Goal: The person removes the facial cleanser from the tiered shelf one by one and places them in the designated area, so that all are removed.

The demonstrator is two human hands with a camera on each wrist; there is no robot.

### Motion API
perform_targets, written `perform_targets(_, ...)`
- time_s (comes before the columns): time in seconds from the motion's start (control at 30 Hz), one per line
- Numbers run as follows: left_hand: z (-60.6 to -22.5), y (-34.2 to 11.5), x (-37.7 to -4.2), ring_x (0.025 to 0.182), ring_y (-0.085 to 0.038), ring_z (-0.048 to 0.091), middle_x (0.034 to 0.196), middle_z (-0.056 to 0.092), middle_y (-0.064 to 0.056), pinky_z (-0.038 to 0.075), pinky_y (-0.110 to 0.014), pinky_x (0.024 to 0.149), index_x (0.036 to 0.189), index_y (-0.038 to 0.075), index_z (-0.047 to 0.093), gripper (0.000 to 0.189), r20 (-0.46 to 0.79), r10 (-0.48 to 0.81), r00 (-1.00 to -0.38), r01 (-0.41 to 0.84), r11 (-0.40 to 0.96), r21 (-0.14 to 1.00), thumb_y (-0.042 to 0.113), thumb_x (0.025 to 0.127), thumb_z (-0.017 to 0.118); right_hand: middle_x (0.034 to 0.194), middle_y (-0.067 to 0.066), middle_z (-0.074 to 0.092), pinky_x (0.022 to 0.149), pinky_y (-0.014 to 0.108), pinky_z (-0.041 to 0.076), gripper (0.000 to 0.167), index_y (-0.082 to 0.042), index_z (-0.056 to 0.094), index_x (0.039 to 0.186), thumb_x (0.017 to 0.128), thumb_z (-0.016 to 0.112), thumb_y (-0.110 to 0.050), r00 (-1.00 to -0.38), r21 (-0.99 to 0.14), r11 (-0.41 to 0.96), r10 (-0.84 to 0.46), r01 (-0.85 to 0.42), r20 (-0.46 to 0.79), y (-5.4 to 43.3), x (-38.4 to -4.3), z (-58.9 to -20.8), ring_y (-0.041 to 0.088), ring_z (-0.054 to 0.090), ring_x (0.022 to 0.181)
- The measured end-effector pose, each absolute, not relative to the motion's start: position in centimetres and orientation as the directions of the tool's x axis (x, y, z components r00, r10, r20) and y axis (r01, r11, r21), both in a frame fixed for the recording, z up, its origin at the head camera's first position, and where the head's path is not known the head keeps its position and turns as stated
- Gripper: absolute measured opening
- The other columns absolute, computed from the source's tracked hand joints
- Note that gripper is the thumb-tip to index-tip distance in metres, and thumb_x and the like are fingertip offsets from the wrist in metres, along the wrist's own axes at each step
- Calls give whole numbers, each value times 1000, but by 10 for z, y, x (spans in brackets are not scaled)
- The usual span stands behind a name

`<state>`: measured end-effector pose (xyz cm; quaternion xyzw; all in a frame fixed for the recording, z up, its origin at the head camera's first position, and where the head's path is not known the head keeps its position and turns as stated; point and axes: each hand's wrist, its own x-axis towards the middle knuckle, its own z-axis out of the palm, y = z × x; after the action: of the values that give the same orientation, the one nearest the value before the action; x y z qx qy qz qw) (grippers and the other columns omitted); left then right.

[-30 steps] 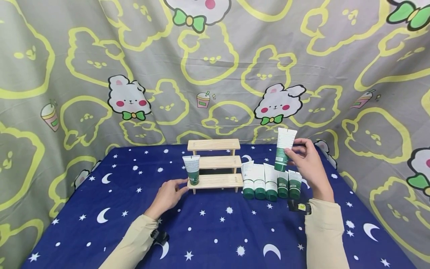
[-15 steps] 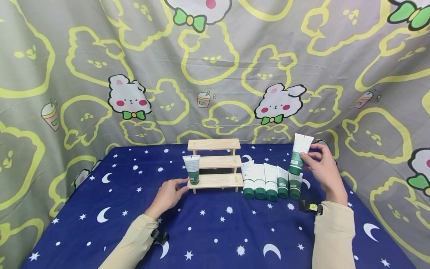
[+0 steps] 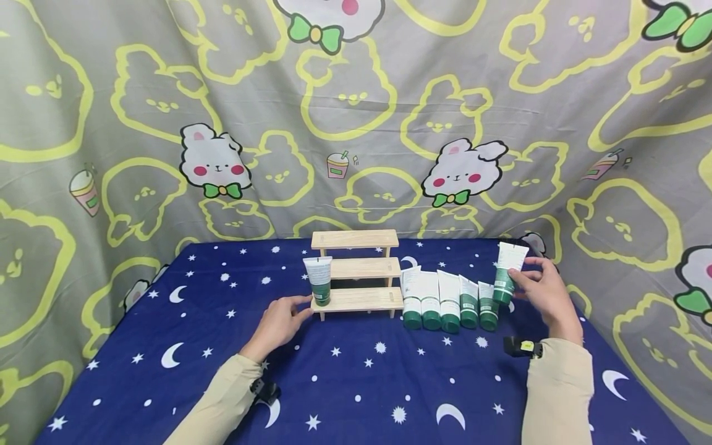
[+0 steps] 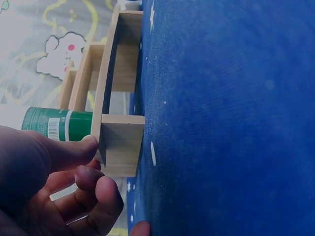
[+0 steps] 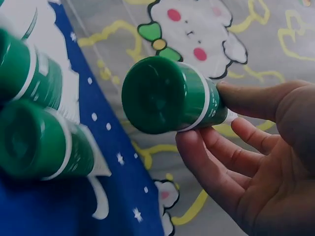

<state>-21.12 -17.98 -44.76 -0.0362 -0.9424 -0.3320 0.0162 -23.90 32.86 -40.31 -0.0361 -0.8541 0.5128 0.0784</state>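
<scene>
My right hand (image 3: 547,296) pinches a green-and-white squeeze tube (image 3: 508,272) between thumb and fingers. The tube is cap down, just right of the row of tubes, and in the right wrist view its green cap (image 5: 152,96) faces the camera. At the left end of the three-step wooden stand (image 3: 367,298), my left hand (image 3: 277,326) grips the lowest step, thumb against the board's edge in the left wrist view. On that step another squeeze tube (image 3: 319,281) stands on its cap by the thumb.
Several similar squeeze tubes (image 3: 431,300) stand in a row right of the stand, white crimped ends up. A blue star-and-moon cloth (image 3: 356,377) covers the table. Behind it hangs a grey curtain (image 3: 378,111) with cartoon prints.
My right hand has carried its tube to the right and then down, from above the row to beside its right end. The left hand and stand have stayed put.
</scene>
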Motion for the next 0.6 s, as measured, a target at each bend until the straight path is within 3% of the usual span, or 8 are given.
perform_targets(0.17,-448,-180,-211,47,-13,45,57,50,1,34,-28,48,132,10,70,36,52,55,-997,76,775,627,21,97,72,118,33,60,75,37,61,67,16,19,148,106,55,-23,-992,-872,486,127,59,3,337,-240,-413,6,66,76)
perform_targets(0.4,-449,-180,-212,47,-12,46,57,51,3,35,-28,48,130,10,71,36,72,54,-996,87,777,623,21,96,73,119,28,56,78,35,60,75,17,14,151,106,54,-28,-977,-853,480,149,206,-153,347,-240,-421,5,63,79)
perform_targets(0.6,-450,-180,-212,48,-12,46,58,52,3,35,-29,49,130,10,72,36,77,51,-996,88,777,624,21,96,73,116,26,51,73,31,60,73,20,13,148,106,53,-24,-969,-856,456,153,243,-194,352,-241,-428,6,62,78)
